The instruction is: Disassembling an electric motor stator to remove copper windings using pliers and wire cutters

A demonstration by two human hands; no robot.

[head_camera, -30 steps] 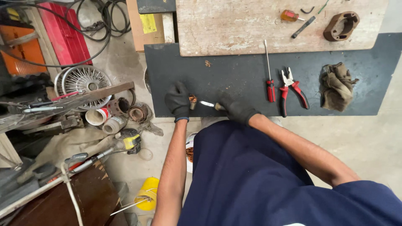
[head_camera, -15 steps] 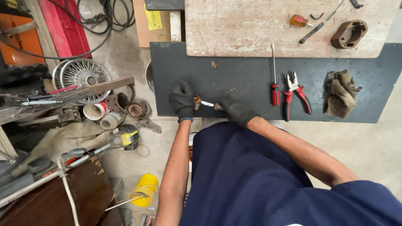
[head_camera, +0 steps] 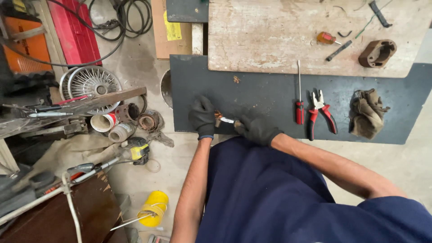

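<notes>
1. Left hand [head_camera: 202,118], in a black glove, is closed on a small brownish-copper part [head_camera: 218,116] and pins it near the front edge of the dark mat [head_camera: 261,90], towards the mat's left end.
2. Right hand [head_camera: 256,129], also black-gloved, is clenched around the handle end of a slim tool [head_camera: 227,120]. Its pale metal shaft shows between the two hands.
3. Key relation: the tool's long axis runs roughly left-right, tilted slightly up towards the left, with its tip meeting the part at the left hand's fingers. The part lies directly left of the right hand. The left hand is the nearer, touching it.
4. Whether the tip sits inside the part or merely against it is too small to tell.
5. Further right on the mat: a red-handled screwdriver [head_camera: 299,105] lying front to back, red-handled pliers [head_camera: 320,112] just beside it, then a crumpled brown rag [head_camera: 368,112] near the mat's right end.
6. Behind the mat, a worn wooden board [head_camera: 270,40] carries a brown oval housing [head_camera: 377,52] at its right end and a short orange-handled driver [head_camera: 326,38].
7. Left of the mat, on the floor [head_camera: 135,67]: a wire fan guard [head_camera: 93,83], small cylindrical parts and a yellow spool [head_camera: 153,208].
</notes>
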